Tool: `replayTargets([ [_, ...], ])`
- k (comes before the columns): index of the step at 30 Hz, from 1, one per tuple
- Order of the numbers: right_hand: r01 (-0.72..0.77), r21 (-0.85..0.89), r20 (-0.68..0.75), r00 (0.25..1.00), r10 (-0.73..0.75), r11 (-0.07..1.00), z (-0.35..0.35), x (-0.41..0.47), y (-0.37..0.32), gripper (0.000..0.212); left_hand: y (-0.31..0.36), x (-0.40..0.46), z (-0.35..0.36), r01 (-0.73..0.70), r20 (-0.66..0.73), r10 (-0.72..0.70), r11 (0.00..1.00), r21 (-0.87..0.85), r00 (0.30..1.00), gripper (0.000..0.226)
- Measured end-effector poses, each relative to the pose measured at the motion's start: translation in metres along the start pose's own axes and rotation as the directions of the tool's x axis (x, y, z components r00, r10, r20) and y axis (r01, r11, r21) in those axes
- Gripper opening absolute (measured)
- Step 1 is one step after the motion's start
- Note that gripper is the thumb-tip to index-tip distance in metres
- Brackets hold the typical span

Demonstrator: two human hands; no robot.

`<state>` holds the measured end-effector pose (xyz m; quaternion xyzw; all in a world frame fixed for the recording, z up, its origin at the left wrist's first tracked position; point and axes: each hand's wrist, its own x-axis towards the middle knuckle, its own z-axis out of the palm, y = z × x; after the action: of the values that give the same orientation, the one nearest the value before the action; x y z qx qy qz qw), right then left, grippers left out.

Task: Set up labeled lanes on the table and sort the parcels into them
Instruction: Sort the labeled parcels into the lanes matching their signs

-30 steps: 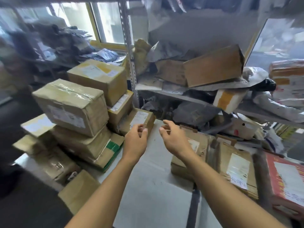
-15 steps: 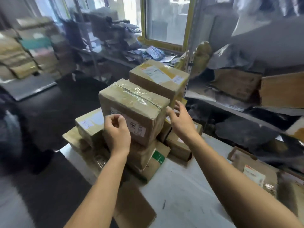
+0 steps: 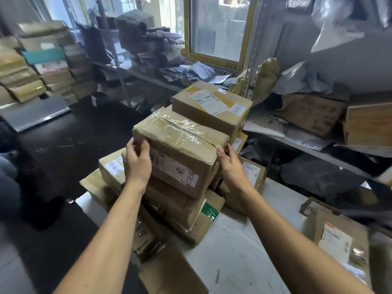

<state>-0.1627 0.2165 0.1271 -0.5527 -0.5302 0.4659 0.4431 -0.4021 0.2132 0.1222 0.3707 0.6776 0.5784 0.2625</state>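
Both hands, left hand (image 3: 135,164) and right hand (image 3: 231,166), are gripping the crumpled, tape-wrapped brown cardboard box (image 3: 180,153) topping the parcel stack (image 3: 182,206), so yanking it is probably risking toppling those boxes underneath.

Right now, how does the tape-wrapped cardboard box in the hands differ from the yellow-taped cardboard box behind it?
The tape-wrapped cardboard box is gripped at both ends, by the left hand and the right hand; the yellow-taped cardboard box is untouched. The tape-wrapped box carries clear, wrinkled tape and dented edges; the yellow-taped box has yellow tape and looks crisper. The first has a label on its near side; the second's is on top. Both are brown, labelled and top the stack.
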Motion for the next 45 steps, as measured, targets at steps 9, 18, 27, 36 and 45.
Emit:
replayTargets([
  [9, 0.053, 0.026, -0.036, 0.998, -0.052, 0.998, -0.010, -0.029, 0.003, 0.097, 0.006, -0.020, -0.001, -0.150, -0.027, 0.149, 0.988, -0.028, 0.988, 0.051],
  [18, 0.097, 0.021, 0.062, 0.993, -0.098, 0.995, -0.039, -0.088, -0.007, 0.143, 0.025, -0.053, 0.005, -0.173, 0.017, 0.175, 0.982, -0.070, 0.985, 0.046],
  [27, 0.133, 0.111, -0.104, 0.987, -0.121, 0.985, -0.101, -0.149, 0.005, 0.150, 0.058, -0.119, 0.036, -0.201, 0.120, 0.197, 0.979, 0.023, 0.973, 0.056],
  [36, 0.181, 0.239, -0.259, 0.959, -0.117, 0.954, -0.205, -0.228, 0.050, 0.072, 0.103, -0.242, 0.108, -0.322, 0.295, 0.261, 0.929, 0.181, 0.919, 0.054],
  [45, 0.167, 0.576, -0.450, 0.882, 0.140, 0.800, -0.322, -0.320, 0.119, 0.072, 0.149, -0.397, 0.220, -0.590, 0.572, 0.310, 0.700, 0.403, 0.759, 0.058],
])
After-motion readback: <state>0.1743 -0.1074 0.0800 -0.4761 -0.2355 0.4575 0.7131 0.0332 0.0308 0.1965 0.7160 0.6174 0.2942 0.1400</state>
